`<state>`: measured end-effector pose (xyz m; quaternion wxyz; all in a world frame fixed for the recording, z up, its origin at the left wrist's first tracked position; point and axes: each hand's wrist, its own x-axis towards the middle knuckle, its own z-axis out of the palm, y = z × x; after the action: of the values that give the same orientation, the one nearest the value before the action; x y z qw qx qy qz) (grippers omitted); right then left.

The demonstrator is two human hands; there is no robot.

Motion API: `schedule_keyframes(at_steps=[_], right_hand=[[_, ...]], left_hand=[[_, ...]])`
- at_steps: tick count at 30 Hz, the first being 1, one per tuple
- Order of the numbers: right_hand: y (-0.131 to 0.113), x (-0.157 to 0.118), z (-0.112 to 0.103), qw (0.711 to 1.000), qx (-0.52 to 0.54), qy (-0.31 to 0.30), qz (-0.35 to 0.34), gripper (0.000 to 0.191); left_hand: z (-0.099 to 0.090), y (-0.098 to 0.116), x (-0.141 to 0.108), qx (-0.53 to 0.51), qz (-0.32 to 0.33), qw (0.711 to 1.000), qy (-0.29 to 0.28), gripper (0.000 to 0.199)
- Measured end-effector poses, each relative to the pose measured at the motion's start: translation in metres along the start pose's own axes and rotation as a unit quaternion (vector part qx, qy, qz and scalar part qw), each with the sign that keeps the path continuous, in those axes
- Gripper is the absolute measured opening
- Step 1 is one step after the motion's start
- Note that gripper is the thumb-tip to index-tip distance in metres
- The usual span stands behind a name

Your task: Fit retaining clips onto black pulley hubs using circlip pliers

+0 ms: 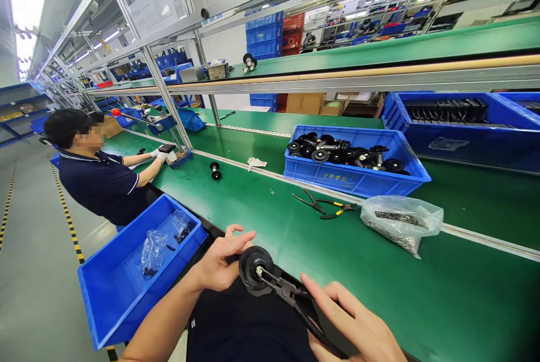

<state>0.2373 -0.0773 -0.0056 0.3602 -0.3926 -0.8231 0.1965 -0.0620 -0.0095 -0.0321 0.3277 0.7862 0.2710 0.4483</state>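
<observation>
A round black wheel-like part [250, 263] is held near the table's front edge by my left hand [221, 261], its fingers closed round the part's left side. My right hand [350, 317] grips dark-handled pliers [287, 290], with the index finger stretched along the handle. The pliers' thin tips touch the small metal centre of the part. Some of the fingers under the handles are hidden.
A blue bin [337, 178] of black parts stands on the green table [261, 204]. Nearer lie more pliers [335, 208] and a bag of small metal pieces [400, 221]. A blue crate [113, 289] is at left; beyond it works a person [99, 182].
</observation>
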Motion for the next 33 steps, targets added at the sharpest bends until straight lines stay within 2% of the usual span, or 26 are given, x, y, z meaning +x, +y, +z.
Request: schedule_keyframes(at_steps=[6,12,18,20,22,24,26,28,29,31,33], right_hand=[[0.003,0.000,0.001,1.000,-0.006,0.006,0.011,0.066],[0.004,-0.001,0.000,0.999,-0.039,0.004,-0.013,0.063],[0.007,-0.004,0.012,0.996,-0.081,0.026,-0.034,0.062],[0.017,-0.012,0.024,0.998,-0.062,0.022,-0.008,0.060],[0.036,-0.025,0.040,0.998,-0.037,0.020,0.041,0.055],[0.067,-0.041,0.059,0.992,-0.039,0.056,0.105,0.051],[0.106,-0.058,0.077,0.975,-0.050,0.136,0.168,0.050],[0.147,-0.075,0.088,0.952,-0.104,0.174,0.230,0.059],[0.165,-0.083,0.092,0.941,-0.142,0.182,0.246,0.057],[0.191,-0.096,0.095,0.927,-0.202,0.201,0.246,0.048],[0.202,-0.103,0.096,0.917,-0.236,0.221,0.234,0.047]], left_hand=[[-0.002,0.001,0.000,0.011,0.001,1.000,-0.004,0.063],[0.000,0.000,0.001,0.018,0.000,1.000,-0.006,0.063],[0.004,-0.009,-0.005,0.026,-0.016,1.000,-0.002,0.064],[0.008,-0.012,-0.007,0.009,-0.044,0.999,-0.017,0.063],[0.017,-0.018,-0.007,-0.031,-0.116,0.992,-0.029,0.067],[0.030,-0.028,-0.004,-0.116,-0.229,0.966,-0.040,0.083],[0.046,-0.046,0.003,-0.227,-0.338,0.913,-0.029,0.105],[0.063,-0.068,0.018,-0.309,-0.422,0.852,0.006,0.117],[0.072,-0.080,0.030,-0.331,-0.460,0.823,0.028,0.116],[0.090,-0.104,0.065,-0.350,-0.516,0.780,0.054,0.099],[0.110,-0.126,0.115,-0.353,-0.541,0.761,0.060,0.072]])
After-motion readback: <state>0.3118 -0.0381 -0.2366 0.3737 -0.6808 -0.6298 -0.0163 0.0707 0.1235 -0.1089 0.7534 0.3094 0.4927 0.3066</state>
